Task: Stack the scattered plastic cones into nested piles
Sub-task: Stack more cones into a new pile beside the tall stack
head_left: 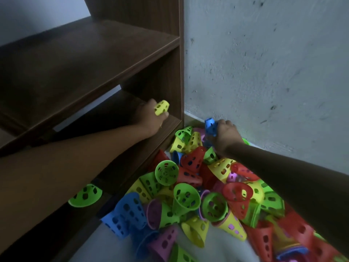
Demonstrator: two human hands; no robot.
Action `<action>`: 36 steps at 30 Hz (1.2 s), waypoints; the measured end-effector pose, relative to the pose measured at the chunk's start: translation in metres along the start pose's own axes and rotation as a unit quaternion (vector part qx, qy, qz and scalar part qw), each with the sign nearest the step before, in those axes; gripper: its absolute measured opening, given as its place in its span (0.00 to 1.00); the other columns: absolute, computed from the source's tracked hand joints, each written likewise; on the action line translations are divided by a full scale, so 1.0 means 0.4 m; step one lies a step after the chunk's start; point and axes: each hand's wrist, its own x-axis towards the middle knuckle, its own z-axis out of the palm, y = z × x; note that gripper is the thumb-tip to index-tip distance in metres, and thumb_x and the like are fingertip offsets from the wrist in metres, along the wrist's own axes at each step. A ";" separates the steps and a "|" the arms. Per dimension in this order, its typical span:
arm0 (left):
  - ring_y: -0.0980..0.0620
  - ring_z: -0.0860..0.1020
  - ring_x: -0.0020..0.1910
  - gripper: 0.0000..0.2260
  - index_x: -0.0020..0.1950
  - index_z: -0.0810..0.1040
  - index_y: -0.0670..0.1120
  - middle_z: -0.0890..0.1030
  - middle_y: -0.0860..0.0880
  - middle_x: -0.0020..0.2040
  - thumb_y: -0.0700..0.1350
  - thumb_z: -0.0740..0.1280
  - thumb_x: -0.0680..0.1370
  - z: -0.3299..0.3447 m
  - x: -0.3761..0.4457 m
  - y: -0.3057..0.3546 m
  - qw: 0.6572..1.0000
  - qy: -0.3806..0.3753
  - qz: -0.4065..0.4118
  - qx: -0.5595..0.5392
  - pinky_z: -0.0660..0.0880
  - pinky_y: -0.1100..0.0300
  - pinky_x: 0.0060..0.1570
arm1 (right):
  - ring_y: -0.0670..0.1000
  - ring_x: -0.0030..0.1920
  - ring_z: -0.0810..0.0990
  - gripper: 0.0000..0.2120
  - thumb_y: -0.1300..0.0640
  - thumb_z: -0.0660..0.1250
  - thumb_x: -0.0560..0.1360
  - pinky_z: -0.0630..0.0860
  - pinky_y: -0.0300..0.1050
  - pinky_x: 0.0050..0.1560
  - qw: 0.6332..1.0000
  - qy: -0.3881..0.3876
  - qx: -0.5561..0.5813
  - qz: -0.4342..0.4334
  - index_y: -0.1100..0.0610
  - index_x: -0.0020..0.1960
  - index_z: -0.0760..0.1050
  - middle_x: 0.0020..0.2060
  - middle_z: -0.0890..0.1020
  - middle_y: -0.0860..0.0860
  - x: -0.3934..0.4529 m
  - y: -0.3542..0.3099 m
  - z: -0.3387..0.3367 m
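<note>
A heap of perforated plastic cones (198,190) in red, green, yellow, blue and purple lies on the floor between a wooden shelf unit and the wall. My left hand (151,118) reaches onto the lower shelf board and grips a yellow cone (161,107), its narrow end sticking up past my fingers. My right hand (225,135) is at the far end of the heap near the wall and grips a blue cone (210,126), whose tip points up and to the left.
The dark brown shelf unit (105,59) fills the left side, with its upright panel (180,72) against the grey concrete wall (264,72). One green cone (86,195) lies under the lowest shelf. A pale floor patch (105,242) shows at the bottom.
</note>
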 end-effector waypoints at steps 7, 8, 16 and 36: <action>0.51 0.81 0.45 0.11 0.59 0.74 0.50 0.81 0.49 0.49 0.50 0.70 0.80 -0.154 -0.325 0.135 0.984 -0.093 0.057 -0.138 0.79 0.48 0.46 | 0.56 0.56 0.73 0.25 0.49 0.69 0.79 0.73 0.49 0.54 0.996 0.001 0.093 -0.018 0.60 0.70 0.68 0.61 0.73 0.57 -0.204 -0.007 -0.127; 0.50 0.81 0.46 0.11 0.59 0.74 0.50 0.81 0.49 0.49 0.51 0.70 0.79 -0.176 -0.372 0.139 0.982 -0.105 0.058 -0.144 0.79 0.46 0.48 | 0.55 0.53 0.73 0.25 0.49 0.69 0.79 0.71 0.46 0.51 0.995 -0.002 0.095 -0.024 0.60 0.70 0.68 0.60 0.73 0.57 -0.238 -0.010 -0.147; 0.51 0.82 0.48 0.12 0.59 0.73 0.50 0.81 0.50 0.50 0.51 0.70 0.79 -0.371 -0.701 0.170 0.973 -0.209 0.059 -0.078 0.80 0.44 0.52 | 0.55 0.50 0.73 0.20 0.50 0.70 0.79 0.66 0.44 0.47 0.989 -0.030 0.100 -0.104 0.60 0.64 0.71 0.55 0.75 0.56 -0.559 -0.057 -0.312; 0.54 0.76 0.42 0.16 0.60 0.76 0.45 0.79 0.48 0.45 0.53 0.71 0.78 -0.663 -1.147 0.278 0.912 -0.381 0.143 0.059 0.73 0.57 0.43 | 0.59 0.53 0.79 0.20 0.47 0.72 0.77 0.78 0.57 0.55 0.979 -0.125 0.097 -0.128 0.59 0.60 0.73 0.53 0.80 0.57 -1.135 -0.076 -0.344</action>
